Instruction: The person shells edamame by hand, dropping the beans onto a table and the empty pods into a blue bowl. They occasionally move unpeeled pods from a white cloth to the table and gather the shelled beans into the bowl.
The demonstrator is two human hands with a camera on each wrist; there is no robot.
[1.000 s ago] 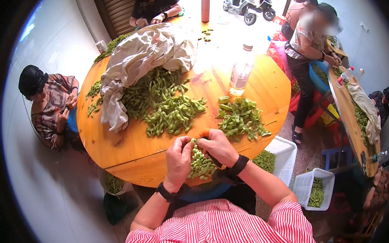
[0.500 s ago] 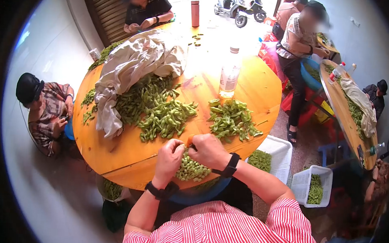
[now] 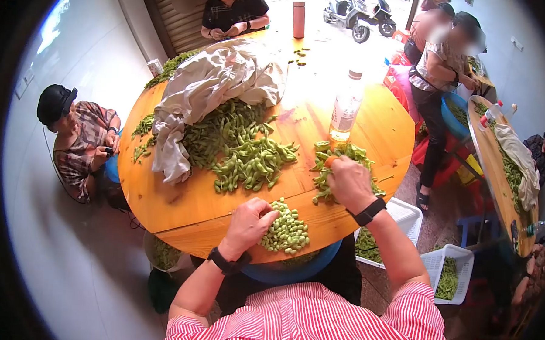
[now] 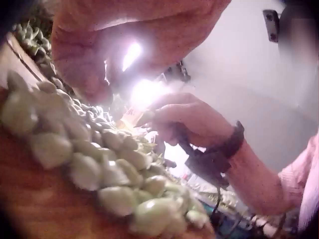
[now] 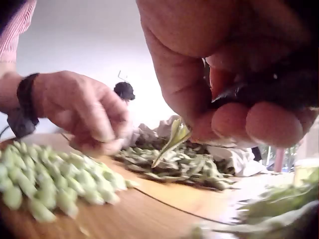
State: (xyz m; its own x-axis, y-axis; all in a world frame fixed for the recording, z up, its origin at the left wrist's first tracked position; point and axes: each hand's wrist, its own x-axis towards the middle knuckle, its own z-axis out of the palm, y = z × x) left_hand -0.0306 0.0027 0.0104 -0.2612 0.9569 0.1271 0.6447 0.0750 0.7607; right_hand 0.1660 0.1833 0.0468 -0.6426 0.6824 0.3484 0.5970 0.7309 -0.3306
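My left hand (image 3: 249, 225) hovers at the left edge of a pile of shelled green beans (image 3: 287, 228) near the table's front edge. Its fingers hang loosely curled, with nothing visible between them. Over the right-hand heap of green pods (image 3: 321, 172), my right hand (image 3: 351, 184) has its fingers curled. In the right wrist view a split bean pod (image 5: 172, 142) sticks out from its thumb and fingertips. An orange cover (image 3: 330, 161) sits on one digit of that hand. The bigger heap of unshelled pods (image 3: 243, 153) lies ahead of my left hand.
A white cloth (image 3: 222, 73) drapes over the larger heap. Behind the right heap stands a bottle (image 3: 346, 106) of pale liquid; a pink flask (image 3: 298, 19) is farther off. White baskets (image 3: 463, 263) stand on the floor at right. Other people sit or stand around.
My hands, together above the shelled beans before, are now apart. The right has moved right and forward to the pod heap; the left stays beside the beans. The head view has shifted.
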